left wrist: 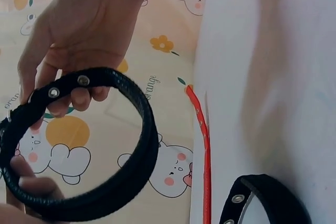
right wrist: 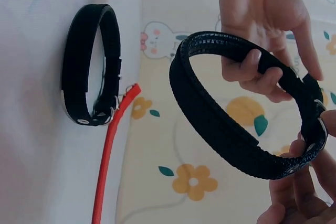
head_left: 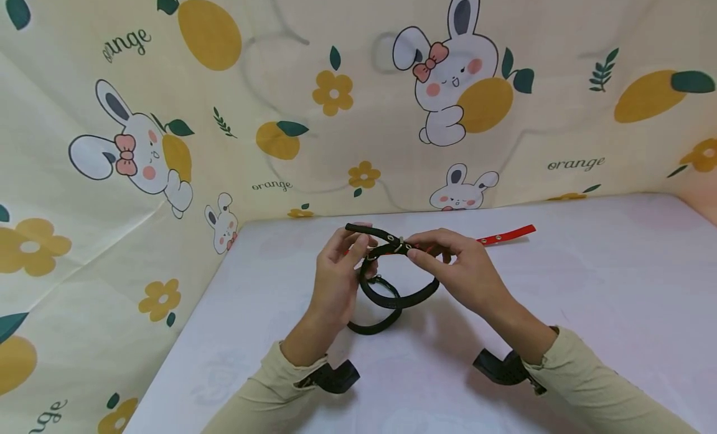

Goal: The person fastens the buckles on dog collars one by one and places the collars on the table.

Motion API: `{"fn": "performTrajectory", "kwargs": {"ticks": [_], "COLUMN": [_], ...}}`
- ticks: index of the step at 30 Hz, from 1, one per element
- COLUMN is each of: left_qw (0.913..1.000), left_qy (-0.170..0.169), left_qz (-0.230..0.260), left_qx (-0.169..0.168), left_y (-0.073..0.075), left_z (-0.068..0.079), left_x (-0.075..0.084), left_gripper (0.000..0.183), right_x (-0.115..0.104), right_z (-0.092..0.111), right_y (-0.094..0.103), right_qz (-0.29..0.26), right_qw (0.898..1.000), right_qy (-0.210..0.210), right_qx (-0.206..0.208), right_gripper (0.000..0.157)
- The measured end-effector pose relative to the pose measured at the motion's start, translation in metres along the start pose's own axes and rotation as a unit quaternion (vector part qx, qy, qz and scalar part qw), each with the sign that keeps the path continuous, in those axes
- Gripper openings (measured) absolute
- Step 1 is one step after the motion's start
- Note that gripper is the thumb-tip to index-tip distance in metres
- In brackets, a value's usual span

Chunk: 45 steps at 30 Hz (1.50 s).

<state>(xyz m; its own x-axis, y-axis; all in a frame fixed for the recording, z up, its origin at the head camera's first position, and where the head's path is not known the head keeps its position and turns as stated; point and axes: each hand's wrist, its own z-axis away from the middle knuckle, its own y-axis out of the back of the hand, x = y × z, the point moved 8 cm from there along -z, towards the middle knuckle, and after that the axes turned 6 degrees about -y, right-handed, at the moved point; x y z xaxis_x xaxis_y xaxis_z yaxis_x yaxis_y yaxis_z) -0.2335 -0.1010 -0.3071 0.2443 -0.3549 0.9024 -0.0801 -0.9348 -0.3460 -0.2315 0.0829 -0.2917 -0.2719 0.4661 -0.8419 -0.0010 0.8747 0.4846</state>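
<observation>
Between both hands a black collar (head_left: 400, 302) hangs in the air, bent into a round loop. My left hand (head_left: 336, 278) grips its left side, fingers curled around the band. On the other side, my right hand (head_left: 465, 272) pinches the collar beside its metal buckle (right wrist: 321, 103). A free strap end (head_left: 366, 228) sticks out past the buckle toward the left. Silver eyelets (left wrist: 53, 92) show along the band in the left wrist view. Fingers partly cover the buckle, so how it is fastened cannot be seen fully.
A second black collar (head_left: 372, 329), also looped, lies on the white table (head_left: 560, 347) below the hands. Behind them lies a red strap (head_left: 506, 236) with eyelets, partly hidden. A patterned cloth (head_left: 347, 147) rises along the table's back and left sides.
</observation>
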Motion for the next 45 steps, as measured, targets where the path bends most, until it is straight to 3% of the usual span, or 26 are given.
{"fn": "performTrajectory", "kwargs": {"ticks": [9,17,24,34,45], "left_qw": [1.0000,0.9990,0.9976,0.9967,0.9958], "left_qy": [0.002,-0.009,-0.012,-0.016,-0.026], "left_qz": [0.008,0.031,0.055,0.066,0.071], "left_qx": [-0.001,0.031,0.040,0.044,0.052], "left_y": [0.003,0.009,0.011,0.012,0.012], "left_z": [-0.002,-0.005,-0.004,-0.004,-0.003], "left_x": [0.003,0.005,0.009,0.011,0.014], "left_gripper": [0.016,0.016,0.014,0.013,0.013], "right_x": [0.001,-0.001,0.002,-0.001,-0.001], "right_z": [0.000,-0.003,-0.004,-0.003,-0.004], "right_y": [-0.003,-0.003,-0.002,0.004,0.005], "right_qz": [0.000,0.003,-0.002,-0.002,0.002], "right_qw": [1.000,0.999,0.999,0.999,0.999], "right_qy": [0.000,0.008,-0.004,0.021,0.014], "right_qx": [-0.023,-0.042,-0.053,-0.038,-0.039], "right_gripper": [0.022,0.027,0.026,0.028,0.027]}}
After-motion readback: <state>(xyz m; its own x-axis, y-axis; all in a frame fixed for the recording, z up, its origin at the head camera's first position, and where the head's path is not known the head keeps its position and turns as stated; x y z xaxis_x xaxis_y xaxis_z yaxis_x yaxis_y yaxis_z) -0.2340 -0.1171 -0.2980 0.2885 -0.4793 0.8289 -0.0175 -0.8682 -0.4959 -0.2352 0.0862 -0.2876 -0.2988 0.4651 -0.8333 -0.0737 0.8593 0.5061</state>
